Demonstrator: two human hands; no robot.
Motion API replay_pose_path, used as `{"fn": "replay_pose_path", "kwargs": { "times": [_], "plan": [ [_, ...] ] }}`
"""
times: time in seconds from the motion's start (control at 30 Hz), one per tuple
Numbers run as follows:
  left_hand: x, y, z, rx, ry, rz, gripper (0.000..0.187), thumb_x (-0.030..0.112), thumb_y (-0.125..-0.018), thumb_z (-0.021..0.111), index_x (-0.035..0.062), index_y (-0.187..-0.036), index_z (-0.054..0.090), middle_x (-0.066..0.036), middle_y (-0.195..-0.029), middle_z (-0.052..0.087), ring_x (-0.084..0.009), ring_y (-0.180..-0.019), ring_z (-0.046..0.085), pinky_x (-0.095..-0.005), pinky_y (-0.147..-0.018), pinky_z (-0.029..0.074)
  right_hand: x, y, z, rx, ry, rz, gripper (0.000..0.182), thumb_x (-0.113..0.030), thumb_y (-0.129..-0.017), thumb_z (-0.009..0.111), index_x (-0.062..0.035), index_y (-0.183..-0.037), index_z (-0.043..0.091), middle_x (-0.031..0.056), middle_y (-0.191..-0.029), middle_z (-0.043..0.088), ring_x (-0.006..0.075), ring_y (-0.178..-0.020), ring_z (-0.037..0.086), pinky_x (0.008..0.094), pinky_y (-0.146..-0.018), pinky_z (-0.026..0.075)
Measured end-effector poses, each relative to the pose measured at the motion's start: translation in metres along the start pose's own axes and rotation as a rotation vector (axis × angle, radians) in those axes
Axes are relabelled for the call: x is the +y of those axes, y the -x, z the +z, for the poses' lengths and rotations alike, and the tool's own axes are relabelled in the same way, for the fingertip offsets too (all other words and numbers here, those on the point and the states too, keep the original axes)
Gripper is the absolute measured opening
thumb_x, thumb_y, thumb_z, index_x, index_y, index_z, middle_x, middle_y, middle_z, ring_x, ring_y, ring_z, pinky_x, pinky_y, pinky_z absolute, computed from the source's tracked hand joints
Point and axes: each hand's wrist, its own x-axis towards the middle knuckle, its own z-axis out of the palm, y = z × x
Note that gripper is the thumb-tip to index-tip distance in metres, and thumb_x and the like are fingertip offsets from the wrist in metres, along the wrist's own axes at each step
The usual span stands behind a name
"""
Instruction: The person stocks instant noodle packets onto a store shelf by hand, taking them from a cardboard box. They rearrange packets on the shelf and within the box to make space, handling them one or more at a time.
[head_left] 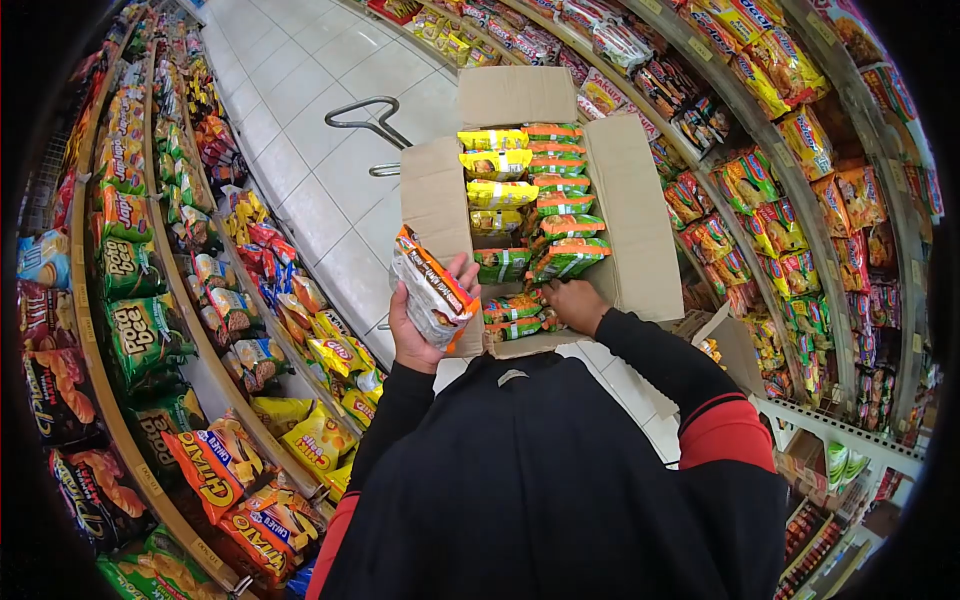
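My left hand [420, 330] is closed around an instant noodle packet [432, 290], orange at its edges with a silver-white printed back facing up. It hangs just outside the left flap of an open cardboard box [628, 215]. My right hand [575, 304] reaches into the box's near right part, fingers curled at the edge of a green and orange noodle packet [568, 260]; its fingertips are partly hidden. Yellow packets [498, 163] stand in a row on the box's left side. Green and orange packets fill the right row, and a few more lie at the near end.
Shelves of snack bags [150, 340] curve along my left. Shelves of colourful noodle packets [748, 180] rise on my right. A bent metal handle [365, 112] stands above the tiled floor [300, 80] behind the box. Another opened carton [725, 345] sits at right.
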Motion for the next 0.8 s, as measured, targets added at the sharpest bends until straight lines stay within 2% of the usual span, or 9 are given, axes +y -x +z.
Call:
{"fn": "replay_pose_path", "kwargs": {
  "times": [0.1, 0.17, 0.33, 0.4, 0.43, 0.5, 0.6, 0.7, 0.8],
  "plan": [
    [0.0, -0.001, -0.003, 0.003, 0.019, -0.017, 0.08, 0.053, -0.079, 0.058, 0.0139, -0.14, 0.024, -0.024, -0.146, 0.019, -0.0403, -0.136, 0.02, -0.0521, -0.107, 0.027, 0.0, -0.005, 0.012, -0.032, 0.012, 0.033, 0.024, -0.009, -0.075, 0.058, -0.0023, -0.097, 0.057, 0.0143, -0.085, 0.06, 0.0268, -0.07, 0.064, 0.0356, -0.059, 0.053],
    [0.0, -0.001, 0.0, -0.024, -0.023, -0.003, 0.091, 0.053, -0.079, 0.058, 0.0133, -0.145, 0.009, -0.026, -0.145, 0.02, -0.0419, -0.134, 0.022, -0.0522, -0.107, 0.028, 0.0, -0.009, 0.014, -0.04, 0.001, 0.044, 0.024, -0.009, -0.075, 0.058, -0.0025, -0.099, 0.057, 0.0142, -0.084, 0.06, 0.0268, -0.07, 0.064, 0.0358, -0.059, 0.053],
    [0.002, -0.001, -0.001, -0.017, -0.008, -0.017, 0.092, 0.053, -0.079, 0.059, 0.013, -0.145, 0.009, -0.026, -0.146, 0.019, -0.0422, -0.134, 0.022, -0.0524, -0.107, 0.028, -0.003, -0.012, 0.009, -0.058, 0.017, 0.045, 0.027, -0.009, -0.076, 0.059, -0.0034, -0.102, 0.058, 0.013, -0.085, 0.06, 0.0271, -0.07, 0.064, 0.0359, -0.059, 0.053],
    [0.002, -0.003, 0.0, -0.029, -0.032, -0.007, 0.092, 0.053, -0.079, 0.059, 0.0128, -0.145, 0.009, -0.026, -0.146, 0.019, -0.0422, -0.134, 0.022, -0.0525, -0.107, 0.027, -0.013, -0.017, -0.002, -0.217, 0.037, 0.126, 0.028, -0.013, -0.077, 0.06, -0.0028, -0.103, 0.057, 0.0125, -0.086, 0.061, 0.0271, -0.077, 0.064, 0.0358, -0.061, 0.053],
    [0.001, -0.002, 0.0, -0.029, -0.028, -0.008, 0.092, 0.053, -0.078, 0.059, 0.0131, -0.145, 0.009, -0.026, -0.146, 0.019, -0.0422, -0.134, 0.022, -0.0526, -0.107, 0.027, -0.021, -0.02, -0.013, -0.217, 0.04, 0.122, 0.028, -0.013, -0.077, 0.06, -0.0028, -0.103, 0.057, 0.0125, -0.086, 0.061, 0.0271, -0.077, 0.064, 0.0358, -0.061, 0.053],
    [0.002, -0.001, -0.002, -0.025, -0.026, -0.009, 0.092, 0.053, -0.078, 0.059, 0.0133, -0.145, 0.009, -0.025, -0.146, 0.019, -0.0423, -0.134, 0.022, -0.0527, -0.107, 0.028, -0.041, -0.028, -0.031, 0.009, -0.069, -0.019, 0.029, -0.015, -0.076, 0.062, -0.0018, -0.101, 0.057, 0.0134, -0.09, 0.06, 0.0279, -0.086, 0.062, 0.0374, -0.066, 0.053],
    [0.0, -0.003, -0.004, -0.008, 0.032, -0.027, 0.092, 0.053, -0.078, 0.059, 0.0136, -0.145, 0.009, -0.025, -0.146, 0.018, -0.0419, -0.134, 0.021, -0.0526, -0.107, 0.028, -0.058, -0.048, 0.014, 0.118, -0.112, -0.113, 0.031, -0.017, -0.074, 0.064, -0.0017, -0.1, 0.057, 0.0148, -0.095, 0.06, 0.0291, -0.092, 0.06, 0.0392, -0.07, 0.052],
    [0.001, -0.003, -0.005, -0.033, -0.041, -0.027, 0.091, 0.053, -0.079, 0.057, 0.0127, -0.145, 0.009, -0.025, -0.146, 0.019, -0.0411, -0.135, 0.021, -0.052, -0.107, 0.028, -0.06, -0.058, 0.03, 0.005, -0.149, -0.068, 0.036, -0.02, -0.072, 0.067, -0.0023, -0.101, 0.054, 0.0152, -0.098, 0.059, 0.0304, -0.092, 0.059, 0.0401, -0.071, 0.051],
    [0.001, -0.004, -0.007, -0.009, -0.006, -0.031, 0.09, 0.053, -0.08, 0.056, 0.0128, -0.145, 0.009, -0.025, -0.146, 0.02, -0.041, -0.135, 0.022, -0.0518, -0.106, 0.029, -0.06, -0.065, 0.034, 0.066, -0.152, -0.062, 0.041, -0.021, -0.07, 0.068, -0.0026, -0.103, 0.052, 0.0152, -0.096, 0.059, 0.0305, -0.09, 0.06, 0.0401, -0.071, 0.051]
  ]
}}
